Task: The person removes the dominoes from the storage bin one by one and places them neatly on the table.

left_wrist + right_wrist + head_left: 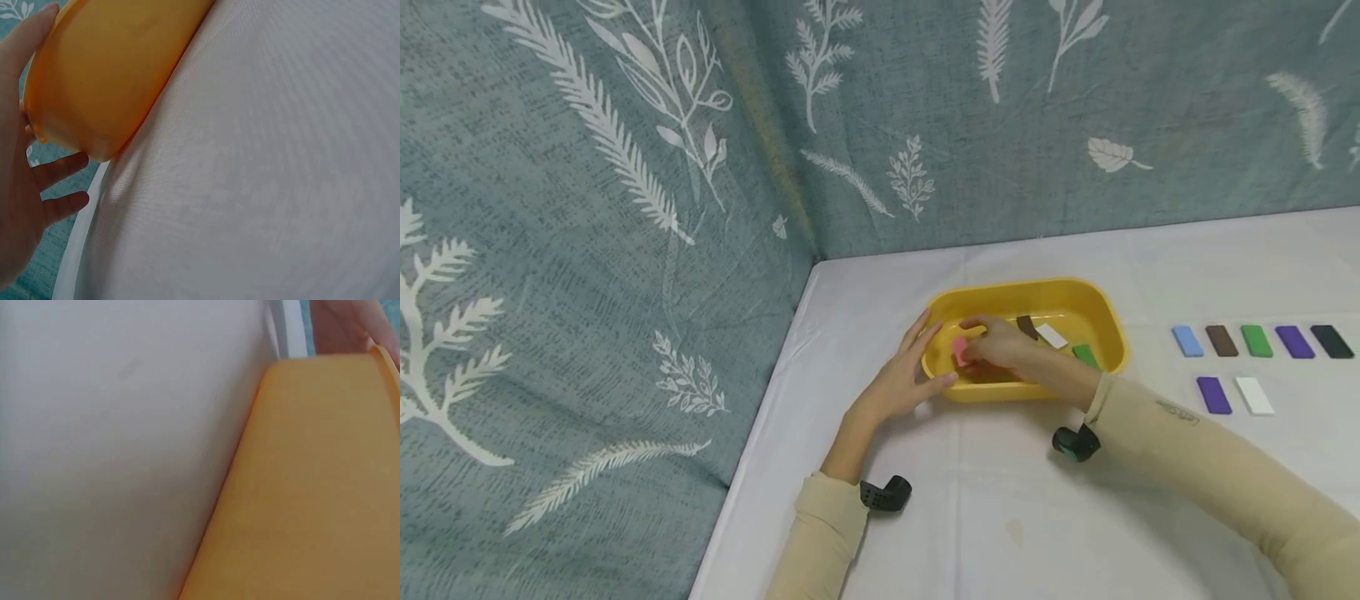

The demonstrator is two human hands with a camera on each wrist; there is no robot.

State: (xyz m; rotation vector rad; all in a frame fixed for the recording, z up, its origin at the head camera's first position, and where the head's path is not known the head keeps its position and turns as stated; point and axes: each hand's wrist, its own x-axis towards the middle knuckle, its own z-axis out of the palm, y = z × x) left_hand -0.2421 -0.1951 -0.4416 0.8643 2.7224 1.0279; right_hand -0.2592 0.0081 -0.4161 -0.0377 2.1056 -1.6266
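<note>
A yellow tray (pixel 1022 392) stands on the white-covered table. My left hand (pixel 898 379) rests against its left end, fingers spread and mostly straight, the thumb at the near rim. In the left wrist view that hand (pixel 22 181) touches the tray's outer wall (pixel 119 69). Inside the tray, my right hand (pixel 1003 346) pinches a pink block (pixel 959 351) by its right edge; part of the grip is hidden. A brown block (pixel 1027 327), a white block (pixel 1052 336) and a green block (pixel 1086 357) lie in the tray, right of the hand.
On the table right of the tray, flat blocks lie in two rows: blue (pixel 1187 342), brown (pixel 1222 341), green (pixel 1257 341), purple (pixel 1295 342) and black (pixel 1332 342) behind, purple (pixel 1213 395) and white (pixel 1255 396) in front. A patterned curtain (pixel 1000 167) hangs behind and left.
</note>
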